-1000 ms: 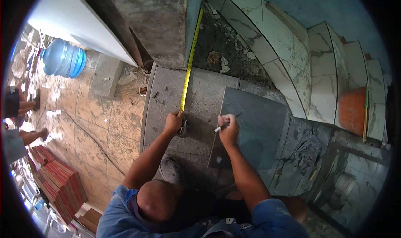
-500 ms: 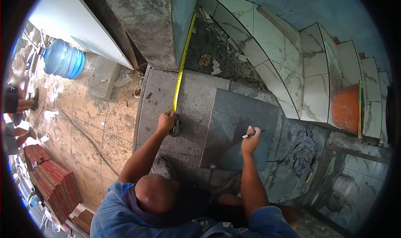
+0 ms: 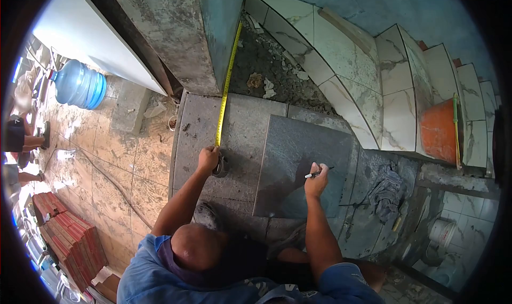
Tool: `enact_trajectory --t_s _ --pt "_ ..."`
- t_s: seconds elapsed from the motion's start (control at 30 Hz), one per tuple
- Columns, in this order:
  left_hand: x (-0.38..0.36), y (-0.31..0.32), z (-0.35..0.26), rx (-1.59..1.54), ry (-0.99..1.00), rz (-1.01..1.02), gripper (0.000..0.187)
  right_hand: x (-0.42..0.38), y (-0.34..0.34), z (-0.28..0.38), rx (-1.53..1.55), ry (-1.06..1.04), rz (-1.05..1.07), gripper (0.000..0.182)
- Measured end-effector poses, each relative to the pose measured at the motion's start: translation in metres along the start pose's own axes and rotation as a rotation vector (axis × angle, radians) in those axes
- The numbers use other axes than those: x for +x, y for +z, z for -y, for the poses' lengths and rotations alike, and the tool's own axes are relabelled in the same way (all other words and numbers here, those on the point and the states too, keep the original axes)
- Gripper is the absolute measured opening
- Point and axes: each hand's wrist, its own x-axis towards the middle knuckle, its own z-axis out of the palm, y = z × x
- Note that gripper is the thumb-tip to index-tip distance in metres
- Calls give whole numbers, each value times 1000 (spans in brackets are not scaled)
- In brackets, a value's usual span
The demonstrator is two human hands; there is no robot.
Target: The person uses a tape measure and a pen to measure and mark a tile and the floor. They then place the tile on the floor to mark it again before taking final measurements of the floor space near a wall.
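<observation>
My left hand (image 3: 208,159) is closed on the near end of a yellow tape measure (image 3: 224,96). From there the blade runs straight over the grey floor tiles, past the pillar's corner and on to the far wall. A dark round object (image 3: 222,165) sits right beside this hand, partly covered by it. In my right hand (image 3: 317,182) is a marker pen (image 3: 311,175), its white end to the left and its dark end to the right. That hand is over a large dark grey tile (image 3: 298,144), which lies at an angle on the floor and has a darker damp-looking patch.
A concrete pillar (image 3: 176,42) stands by the rubble-strewn corner (image 3: 266,64). Marble-look steps (image 3: 346,96) rise at the right, with an orange container (image 3: 440,130). A crumpled grey cloth (image 3: 385,194) lies near the tile. Leftward are a blue water jug (image 3: 82,84) and stacked red boxes (image 3: 69,234).
The view has shifted a little, so the scene sits slightly further left. Both hands keep nearly the same places, still holding the tape measure and the marker pen.
</observation>
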Motion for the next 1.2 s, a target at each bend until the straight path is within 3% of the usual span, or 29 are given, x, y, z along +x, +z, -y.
enact_trajectory --t_s 0.6,0.83,0.87,0.9,0.93,1.0,1.1,1.2 --pt "2 0 4 54 71 -27 33 -7 6 -5 3 -24 -10 36" --pt "-5 0 -2 -42 23 51 30 -10 8 -11 -100 -81 -35 24" --pt "1 0 4 2 -12 133 27 -13 24 -43 80 -192 -78 20" --pt "4 2 7 196 81 93 26 -12 3 -10 -131 -184 23 29" --pt "20 14 28 258 82 59 26 -14 6 -10 -65 -116 0 28" --pt "0 3 5 4 34 18 27 -13 15 -21 71 -78 18 25" --pt "-3 2 -3 60 119 -57 28 -12 18 -19 -32 -49 47 26" --pt "-3 -1 -6 -29 10 30 29 -9 18 -23 -33 -62 57 29"
